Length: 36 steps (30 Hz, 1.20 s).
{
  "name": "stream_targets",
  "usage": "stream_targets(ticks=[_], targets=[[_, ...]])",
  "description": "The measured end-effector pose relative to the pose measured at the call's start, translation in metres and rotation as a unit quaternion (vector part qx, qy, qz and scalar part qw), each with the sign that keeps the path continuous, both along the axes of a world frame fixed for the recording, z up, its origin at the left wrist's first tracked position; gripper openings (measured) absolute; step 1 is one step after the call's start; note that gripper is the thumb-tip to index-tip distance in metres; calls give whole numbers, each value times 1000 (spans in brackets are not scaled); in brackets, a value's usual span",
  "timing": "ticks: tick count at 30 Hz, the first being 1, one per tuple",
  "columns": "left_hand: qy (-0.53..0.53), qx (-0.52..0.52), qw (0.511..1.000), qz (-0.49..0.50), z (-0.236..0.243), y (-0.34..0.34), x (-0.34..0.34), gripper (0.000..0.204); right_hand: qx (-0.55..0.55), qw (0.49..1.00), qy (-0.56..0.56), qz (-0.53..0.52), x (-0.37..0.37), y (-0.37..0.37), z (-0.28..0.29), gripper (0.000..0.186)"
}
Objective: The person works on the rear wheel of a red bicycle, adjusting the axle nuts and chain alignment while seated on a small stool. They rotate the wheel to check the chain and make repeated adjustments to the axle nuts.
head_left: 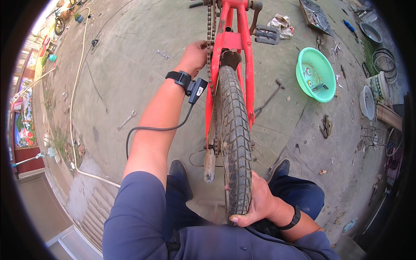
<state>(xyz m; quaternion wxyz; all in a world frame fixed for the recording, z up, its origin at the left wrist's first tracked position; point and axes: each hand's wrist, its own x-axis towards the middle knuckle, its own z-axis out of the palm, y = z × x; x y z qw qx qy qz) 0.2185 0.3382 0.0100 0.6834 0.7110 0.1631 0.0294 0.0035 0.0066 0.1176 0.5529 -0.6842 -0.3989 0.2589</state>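
In the head view, your left hand (196, 57) reaches forward, curled at the chain (209, 26); whether it pinches, I cannot tell. Your right hand (258, 200) grips the tyre (236, 130), thumb over the tread. The red bike (233, 41) sits before you, lengthwise, pointing away. A black box (192, 98) beside your left wrist bears a white label (199, 91).
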Motion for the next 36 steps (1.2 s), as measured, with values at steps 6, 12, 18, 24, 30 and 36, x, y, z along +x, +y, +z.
stream_targets(ticks=[6,12,18,24,30,36], targets=[[41,21,999,-2,-17,-1,-15,25,20,1000,-16,3,2,1,1,69],[89,35,995,-27,-26,-5,-31,21,11,1000,-17,0,1,1,-1,71],[39,117,991,-47,-25,-12,-48,22,-24,1000,-8,-16,-4,-1,-2,71],[152,98,978,-99,-32,-11,-74,24,2,998,-40,-37,-7,1,-4,75],[177,41,980,-82,-31,-12,-97,28,-18,999,-32,-28,-7,-2,-5,74],[194,38,979,-50,-11,-22,-114,34,18,998,-29,-62,-9,5,-4,72]])
